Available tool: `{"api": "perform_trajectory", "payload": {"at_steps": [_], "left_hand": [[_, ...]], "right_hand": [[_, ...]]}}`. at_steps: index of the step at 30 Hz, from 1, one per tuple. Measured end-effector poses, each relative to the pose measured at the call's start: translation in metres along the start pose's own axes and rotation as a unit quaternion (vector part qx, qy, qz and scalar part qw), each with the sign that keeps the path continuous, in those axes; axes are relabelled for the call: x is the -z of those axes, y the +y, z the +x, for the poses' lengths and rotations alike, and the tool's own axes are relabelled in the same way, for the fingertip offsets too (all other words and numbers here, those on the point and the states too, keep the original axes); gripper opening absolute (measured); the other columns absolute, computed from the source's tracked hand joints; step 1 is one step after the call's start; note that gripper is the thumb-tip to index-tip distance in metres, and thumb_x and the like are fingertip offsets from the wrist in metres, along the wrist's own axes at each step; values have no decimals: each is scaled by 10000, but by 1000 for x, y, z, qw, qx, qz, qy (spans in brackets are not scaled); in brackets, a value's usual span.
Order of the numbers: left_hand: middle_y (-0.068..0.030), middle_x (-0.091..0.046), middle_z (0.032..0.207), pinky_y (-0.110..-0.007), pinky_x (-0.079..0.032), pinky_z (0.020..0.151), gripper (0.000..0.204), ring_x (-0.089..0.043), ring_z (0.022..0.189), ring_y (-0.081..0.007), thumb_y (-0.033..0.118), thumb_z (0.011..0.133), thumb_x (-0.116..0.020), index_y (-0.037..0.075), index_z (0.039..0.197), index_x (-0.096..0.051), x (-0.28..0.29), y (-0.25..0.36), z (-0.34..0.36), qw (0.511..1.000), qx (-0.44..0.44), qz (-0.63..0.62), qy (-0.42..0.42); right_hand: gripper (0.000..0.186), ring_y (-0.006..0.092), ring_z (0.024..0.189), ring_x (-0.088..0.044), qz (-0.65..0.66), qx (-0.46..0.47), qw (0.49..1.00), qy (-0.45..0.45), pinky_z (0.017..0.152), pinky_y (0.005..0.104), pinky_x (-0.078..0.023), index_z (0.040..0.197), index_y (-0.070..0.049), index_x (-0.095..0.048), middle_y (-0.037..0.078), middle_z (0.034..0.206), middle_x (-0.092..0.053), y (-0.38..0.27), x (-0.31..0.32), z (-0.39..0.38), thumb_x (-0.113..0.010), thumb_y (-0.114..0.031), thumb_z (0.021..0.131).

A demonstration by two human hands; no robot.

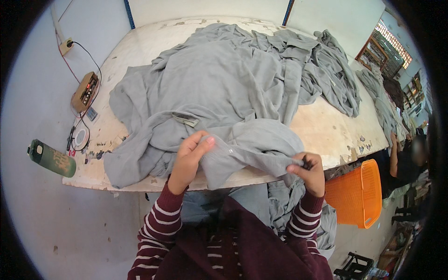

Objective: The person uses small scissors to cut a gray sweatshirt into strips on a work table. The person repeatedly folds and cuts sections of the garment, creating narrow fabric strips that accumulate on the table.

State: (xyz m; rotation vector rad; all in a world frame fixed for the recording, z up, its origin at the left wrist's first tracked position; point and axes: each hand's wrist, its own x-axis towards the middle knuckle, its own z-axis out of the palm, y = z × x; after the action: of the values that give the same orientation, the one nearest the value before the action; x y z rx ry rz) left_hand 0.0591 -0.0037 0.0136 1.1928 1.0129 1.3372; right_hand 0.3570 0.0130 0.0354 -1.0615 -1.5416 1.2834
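Note:
A grey shirt (252, 135) lies bunched at the table's near edge, with a small pale label (185, 120) showing inside its neck. My left hand (192, 156) is closed, pinching the cloth between thumb and fingers left of the middle. To the right, my right hand (309, 171) closes on the far end of the same stretch of cloth. A small dark object (306, 163) shows among its fingers, too little visible to name. The strip of fabric is held stretched between both hands, and a loose flap hangs over the table edge.
More grey garments (322, 70) are heaped across the pale worn table (336, 135). At left are a green bottle (53, 158), a wooden box (85, 92) with a cable and a round white object (80, 136). An orange basket (354, 196) stands at right; beyond it a person (406, 158) sits.

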Motion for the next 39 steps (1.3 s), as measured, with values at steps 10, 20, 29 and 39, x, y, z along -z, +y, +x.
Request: {"api": "perform_trajectory", "payload": {"at_steps": [10,20,29,39], "left_hand": [[-109,-642,1090,-367,-411,938,467,-586,1048,-271,258,799,-699,43,1190,-562,-15,24,-13,894,-196,396,-69],[-120,-666,892,-283,-470,683,288,-618,756,-195,218,837,-689,13,1034,-641,-55,13,-23,975,-127,179,-37],[-51,-573,628,-253,-386,503,130,-479,535,-88,122,816,-684,2,850,-644,-69,-10,-19,983,-95,139,71],[-55,-557,629,-264,-391,511,106,-487,548,-103,91,784,-681,7,822,-628,-68,-10,-21,974,-131,170,79]], "right_hand": [[208,50,606,-543,246,4,969,-17,518,171,-381,913,-1,-661,7,756,-640,-10,-31,24,-745,-115,760],[233,55,665,-561,252,55,965,-47,552,179,-397,978,6,-663,10,792,-645,-3,-50,28,-734,-97,782],[325,103,718,-604,-226,174,955,77,630,222,-466,1037,-24,-674,64,787,-657,-35,-60,-2,-772,-119,742],[192,177,591,-649,-251,165,952,66,545,251,-472,887,-24,-688,114,715,-674,-32,-68,-6,-751,-153,761]]}}
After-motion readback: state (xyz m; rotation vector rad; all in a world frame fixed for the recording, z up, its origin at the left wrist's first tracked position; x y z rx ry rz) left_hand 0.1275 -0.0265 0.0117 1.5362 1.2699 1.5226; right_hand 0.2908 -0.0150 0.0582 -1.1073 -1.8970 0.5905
